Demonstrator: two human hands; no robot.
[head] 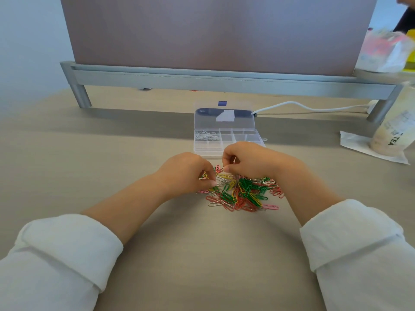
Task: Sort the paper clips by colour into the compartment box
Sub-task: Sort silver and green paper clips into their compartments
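I log: glossy wire paper clips heaped on the matte worktop; left hand and right hand, fingers curled, pinch at them; clear plastic compartment box just beyond.

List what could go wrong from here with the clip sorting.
The paper clips lie heaped and overlapping, so the left hand or right hand may drag up a wrong colour.
Pink clips and red clips look alike and might end in one compartment of the box.
The stray clip at the box's right rim could be overlooked.
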